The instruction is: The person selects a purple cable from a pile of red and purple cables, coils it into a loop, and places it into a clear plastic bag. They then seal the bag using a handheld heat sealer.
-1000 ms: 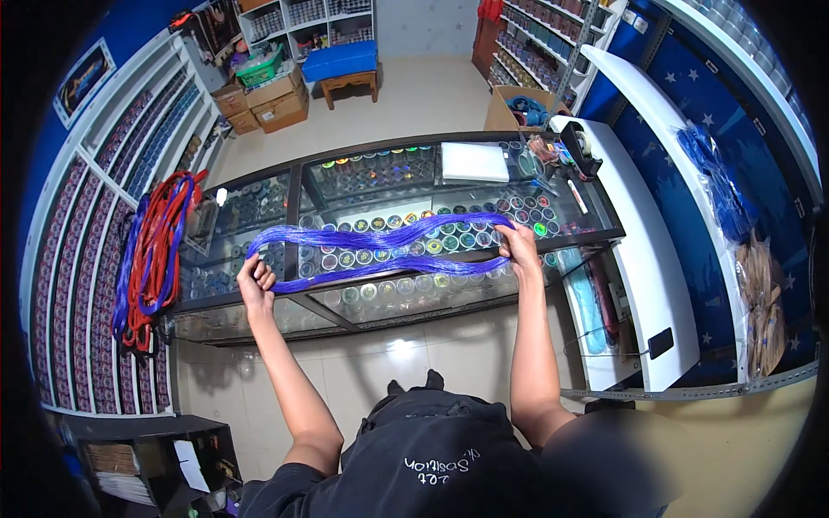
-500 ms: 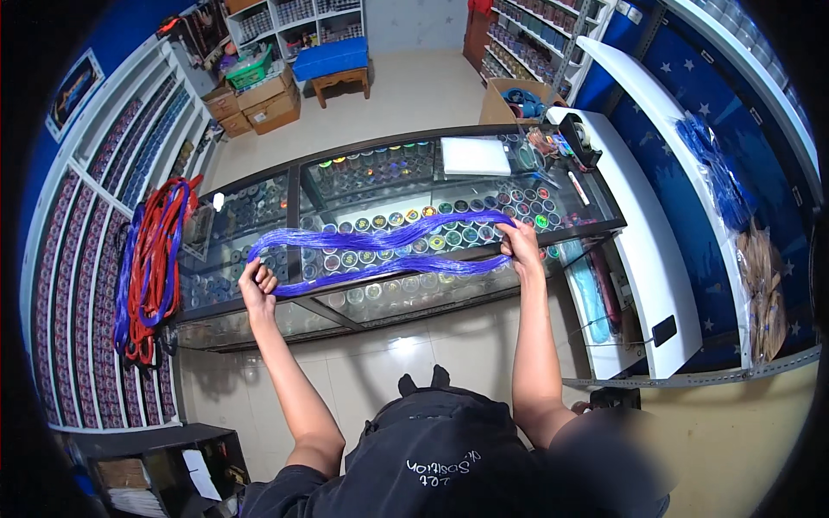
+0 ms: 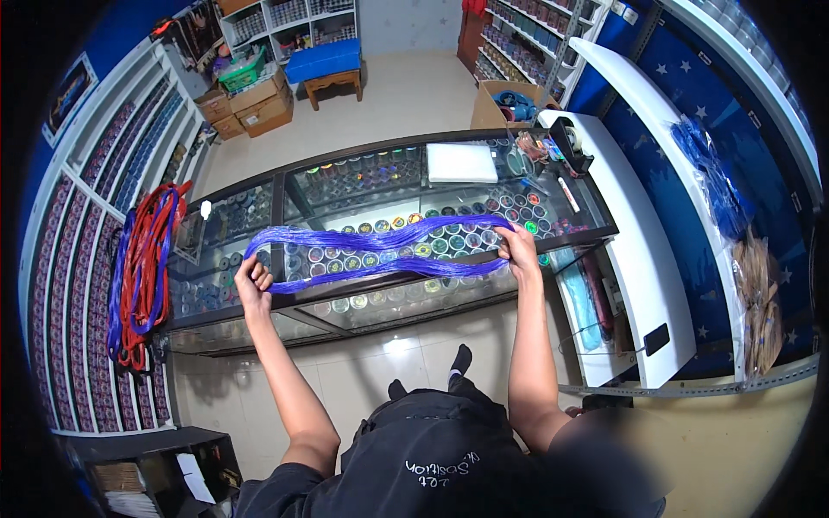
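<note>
A looped hank of shiny violet-blue strands [image 3: 363, 240] stretches between my hands above a glass display counter [image 3: 363, 207]. At the loop's left end, the fingers of my left hand [image 3: 254, 283] are curled closed around it. My right hand [image 3: 521, 250] grips the opposite end in a closed fist. The two sides of the loop hang apart at the ends and come near each other right of the middle. Under the glass lie rows of small round spools with coloured labels [image 3: 440, 246].
Red and violet hanks [image 3: 148, 268] hang at the counter's left end. On the glass are a white slab [image 3: 462, 162], a black tape dispenser [image 3: 570, 142] and a marker [image 3: 569, 194]. A white panel [image 3: 643, 259] stands to the right. Behind are a blue-topped stool [image 3: 323, 60] and cardboard boxes [image 3: 259, 112].
My view has shifted slightly, so the counter sits a little further left. One foot has moved forward and right. Both hands keep their hold on the hank, nearly unmoved.
</note>
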Motion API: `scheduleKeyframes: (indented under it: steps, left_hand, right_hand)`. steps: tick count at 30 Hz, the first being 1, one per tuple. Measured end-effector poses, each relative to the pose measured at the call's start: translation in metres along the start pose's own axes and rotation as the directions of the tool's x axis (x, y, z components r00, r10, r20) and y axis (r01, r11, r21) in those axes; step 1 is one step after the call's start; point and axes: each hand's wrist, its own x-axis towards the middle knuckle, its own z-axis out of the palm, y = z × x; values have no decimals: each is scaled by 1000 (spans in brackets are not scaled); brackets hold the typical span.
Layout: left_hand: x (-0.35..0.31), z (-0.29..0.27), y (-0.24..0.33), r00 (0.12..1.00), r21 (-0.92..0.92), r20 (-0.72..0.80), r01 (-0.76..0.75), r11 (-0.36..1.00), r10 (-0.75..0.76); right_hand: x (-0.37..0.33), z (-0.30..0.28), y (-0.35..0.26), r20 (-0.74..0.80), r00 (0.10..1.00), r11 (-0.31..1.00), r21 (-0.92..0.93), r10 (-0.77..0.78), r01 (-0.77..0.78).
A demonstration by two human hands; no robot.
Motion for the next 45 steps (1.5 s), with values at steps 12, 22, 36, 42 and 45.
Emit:
scheduleKeyframes:
  steps: [12,22,36,42,45]
  left_hand:
    - [12,61,-54,1000,16,13,5,1000,-5]
    - [2,110,-83,1000,13,-15,-23,1000,23]
    - [15,125,-76,997,115,6,73,991,-74]
    - [27,136,-73,998,166,41,48,985,-56]
    - [38,133,-72,997,178,54,51,983,-62]
  right_hand:
    - [60,-66,-37,22,1000,1000,-9,-3,3]
    - [90,-108,-62,80,997,1000,-4,17,-16]
    - [121,-118,-72,108,994,999,11,29,-30]
    - [122,-112,-83,95,995,1000,-6,17,-17]
    - [123,-109,-85,97,994,999,-27,43,-41]
